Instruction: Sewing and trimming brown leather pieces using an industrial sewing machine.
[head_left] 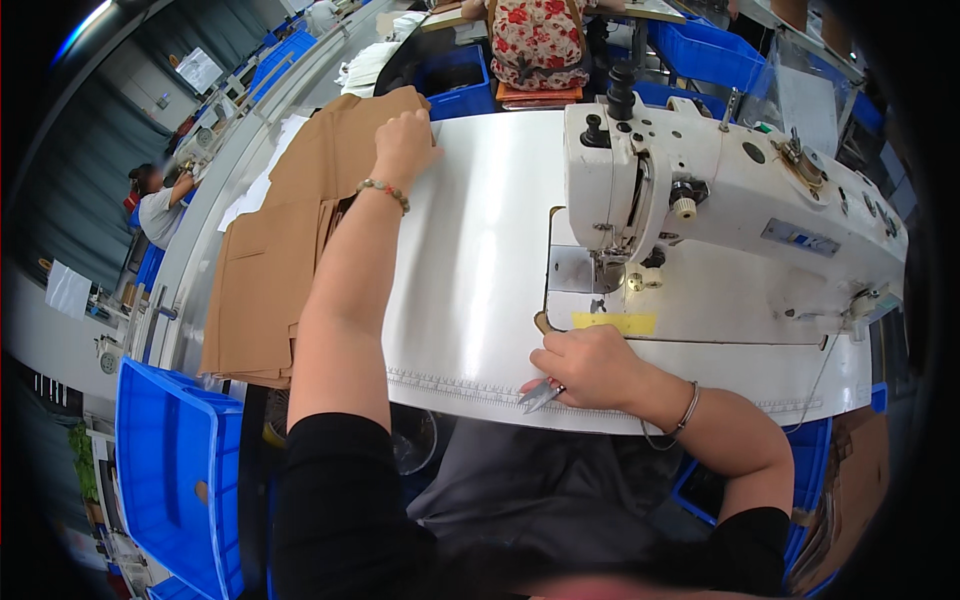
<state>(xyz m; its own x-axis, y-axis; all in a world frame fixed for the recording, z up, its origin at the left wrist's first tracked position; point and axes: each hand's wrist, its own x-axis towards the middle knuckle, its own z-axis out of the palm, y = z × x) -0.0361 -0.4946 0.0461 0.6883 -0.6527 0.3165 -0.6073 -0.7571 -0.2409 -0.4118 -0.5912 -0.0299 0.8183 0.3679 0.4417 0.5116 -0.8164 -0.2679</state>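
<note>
My left arm reaches to the far left of the white sewing table. There my left hand is closed on the edge of a brown fabric piece, its fingertips partly hidden. More brown fabric pieces lie stacked nearer to me, left of my forearm. Close to the table's front edge, my right hand is closed round a pair of small metal thread snips, blades pointing to the lower left. Beyond that hand stands a white sewing machine, with no fabric visible under its needle.
A ruler strip runs along the table's front edge. At the lower left stands a blue bin; brown pieces hang at the lower right. Across the table sits a person in a floral top, near another blue bin.
</note>
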